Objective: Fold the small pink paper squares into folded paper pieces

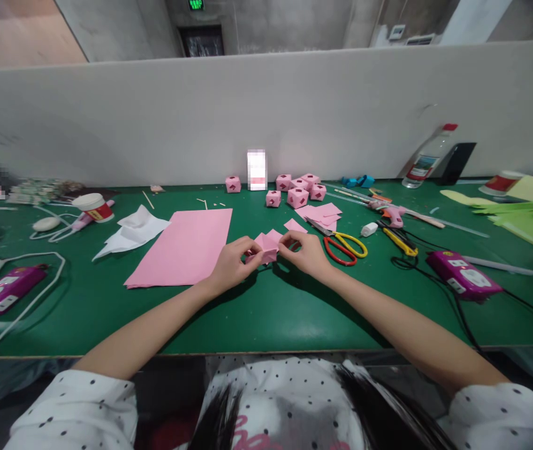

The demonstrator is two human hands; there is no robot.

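A small folded pink paper piece (267, 245) is pinched between both my hands over the green table (271, 312). My left hand (231, 264) grips its left side with closed fingers. My right hand (304, 252) pinches its right side. A large pink paper sheet (184, 245) lies just left of my hands. Small pink paper squares (321, 214) lie behind my right hand, and several finished pink paper cubes (297, 189) stand further back.
Red and yellow scissors (344, 245) lie right of my right hand, with a glue gun (391, 215), a yellow cutter (400, 240) and a purple power strip (463, 275). White paper (130, 231), a cup (94, 206) and another purple strip (4, 290) sit left. Green sheets (529, 219) lie far right.
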